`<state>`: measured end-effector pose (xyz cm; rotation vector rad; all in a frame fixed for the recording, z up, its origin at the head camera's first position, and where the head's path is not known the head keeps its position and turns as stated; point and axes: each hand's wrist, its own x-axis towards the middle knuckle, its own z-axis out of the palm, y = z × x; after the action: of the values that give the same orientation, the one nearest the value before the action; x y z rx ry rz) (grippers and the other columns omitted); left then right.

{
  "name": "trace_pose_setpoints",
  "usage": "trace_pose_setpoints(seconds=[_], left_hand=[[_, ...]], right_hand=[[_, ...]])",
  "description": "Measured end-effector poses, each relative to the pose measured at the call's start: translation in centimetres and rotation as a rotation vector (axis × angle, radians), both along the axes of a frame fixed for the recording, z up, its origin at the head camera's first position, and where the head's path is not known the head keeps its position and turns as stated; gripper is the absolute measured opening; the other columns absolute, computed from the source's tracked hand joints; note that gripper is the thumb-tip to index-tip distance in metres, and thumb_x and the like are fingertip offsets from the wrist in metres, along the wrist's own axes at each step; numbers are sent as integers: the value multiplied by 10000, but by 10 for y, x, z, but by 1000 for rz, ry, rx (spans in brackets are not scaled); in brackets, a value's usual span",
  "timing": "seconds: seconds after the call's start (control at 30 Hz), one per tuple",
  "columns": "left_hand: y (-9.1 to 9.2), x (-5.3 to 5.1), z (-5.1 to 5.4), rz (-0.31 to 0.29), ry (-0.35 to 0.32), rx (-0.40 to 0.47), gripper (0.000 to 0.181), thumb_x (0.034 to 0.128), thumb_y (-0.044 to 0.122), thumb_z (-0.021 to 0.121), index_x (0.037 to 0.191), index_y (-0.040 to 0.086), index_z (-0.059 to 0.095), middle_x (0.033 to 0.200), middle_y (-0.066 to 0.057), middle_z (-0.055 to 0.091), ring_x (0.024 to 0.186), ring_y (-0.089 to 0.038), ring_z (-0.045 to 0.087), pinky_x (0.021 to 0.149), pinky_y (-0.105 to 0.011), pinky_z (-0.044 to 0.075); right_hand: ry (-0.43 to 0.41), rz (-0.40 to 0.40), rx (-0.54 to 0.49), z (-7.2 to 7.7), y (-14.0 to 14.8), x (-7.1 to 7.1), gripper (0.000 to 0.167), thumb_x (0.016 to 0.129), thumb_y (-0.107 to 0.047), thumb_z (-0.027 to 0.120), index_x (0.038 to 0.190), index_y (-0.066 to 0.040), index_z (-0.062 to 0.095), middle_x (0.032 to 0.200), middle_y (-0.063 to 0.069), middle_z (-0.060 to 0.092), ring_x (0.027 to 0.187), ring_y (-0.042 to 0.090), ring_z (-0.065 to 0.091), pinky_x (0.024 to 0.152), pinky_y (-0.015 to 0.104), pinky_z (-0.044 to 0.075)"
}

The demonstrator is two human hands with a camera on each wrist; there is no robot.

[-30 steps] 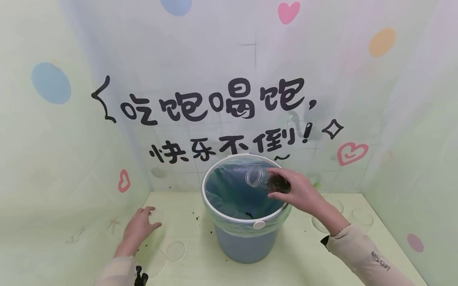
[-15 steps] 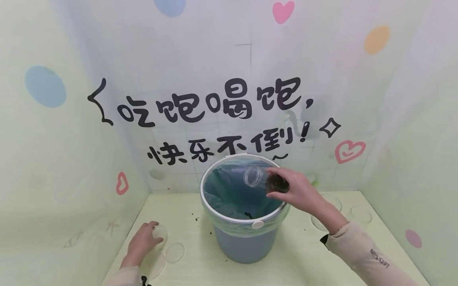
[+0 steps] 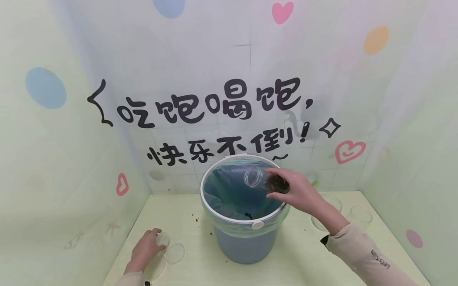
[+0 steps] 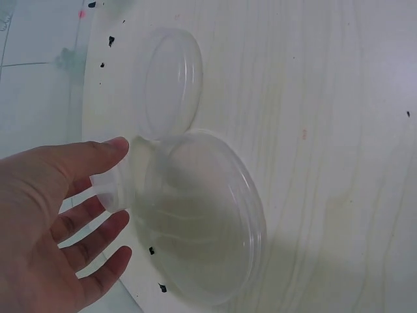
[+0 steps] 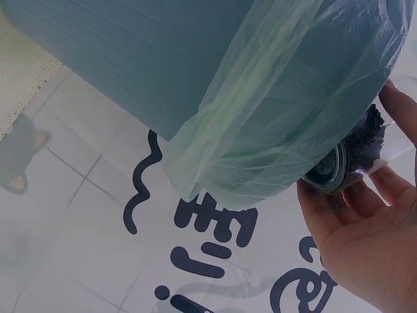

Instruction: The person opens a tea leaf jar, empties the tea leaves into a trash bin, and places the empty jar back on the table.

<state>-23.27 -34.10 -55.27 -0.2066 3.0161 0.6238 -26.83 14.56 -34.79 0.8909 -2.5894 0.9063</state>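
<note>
My right hand point(image 3: 298, 190) grips a clear jar point(image 3: 262, 178) with dark crumbly matter in it. The jar lies on its side over the bin point(image 3: 247, 242), mouth toward the left. In the right wrist view, the dark matter point(image 5: 366, 140) shows through the jar beside the bin liner point(image 5: 273, 150). At the left, my left hand point(image 3: 144, 248) pinches a small clear round lid point(image 3: 163, 239) between thumb and fingers. Just below it on the table are a larger clear lid point(image 4: 202, 228) and a smaller clear lid point(image 4: 171, 81), side by side.
The blue bin has a white rim point(image 3: 203, 198) and a greenish bag folded over it. Several clear round lids point(image 3: 361, 214) lie at the right, partly behind my right forearm. Dark crumbs point(image 3: 196, 219) dot the table point(image 3: 193, 258). Printed walls enclose the back and sides.
My left hand has moved toward me and slightly right with the small lid, now over the larger lid. The right hand and jar stay in place over the bin.
</note>
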Motion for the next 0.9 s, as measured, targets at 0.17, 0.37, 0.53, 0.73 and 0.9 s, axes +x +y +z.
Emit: trace_pose_setpoints(seconds=[0.17, 0.37, 0.53, 0.73, 0.9], left_hand=[[1, 2, -4, 3, -5, -5, 616, 782, 170, 805, 1285, -73, 545, 1171, -271, 589, 1042, -468, 619, 846, -589, 549], [2, 4, -7, -4, -2, -9, 607, 771, 153, 814, 1266, -82, 553, 1139, -273, 592, 1016, -460, 621, 841, -596, 547], [3, 4, -9, -1, -28, -2, 623, 773, 161, 810, 1280, -85, 544, 1136, -263, 593, 1012, -436, 626, 845, -593, 551], [2, 4, -8, 0, -37, 2, 635, 765, 176, 811, 1278, -85, 541, 1121, -266, 589, 987, -421, 630, 814, -580, 558], [-1, 5, -7, -3, -18, 3, 653, 754, 191, 816, 1278, -83, 539, 1125, -270, 587, 964, -404, 632, 789, -567, 559]], right_hand=[[4, -6, 4, 0, 0, 1, 645, 787, -246, 853, 1361, -98, 597, 1342, 96, 648, 1212, 297, 632, 989, 478, 552], [-1, -7, 0, 1, 0, 2, 650, 785, -251, 854, 1361, -92, 597, 1346, 97, 646, 1215, 299, 631, 993, 479, 551], [8, -3, 2, 0, 1, 1, 646, 789, -251, 851, 1362, -99, 596, 1350, 94, 643, 1223, 298, 626, 1000, 478, 546], [13, -3, -6, 1, 1, 3, 649, 785, -258, 855, 1362, -107, 598, 1349, 88, 644, 1223, 288, 626, 1000, 471, 548], [13, -6, -5, 2, 1, 4, 650, 782, -253, 856, 1359, -100, 598, 1345, 91, 645, 1217, 289, 628, 992, 468, 552]])
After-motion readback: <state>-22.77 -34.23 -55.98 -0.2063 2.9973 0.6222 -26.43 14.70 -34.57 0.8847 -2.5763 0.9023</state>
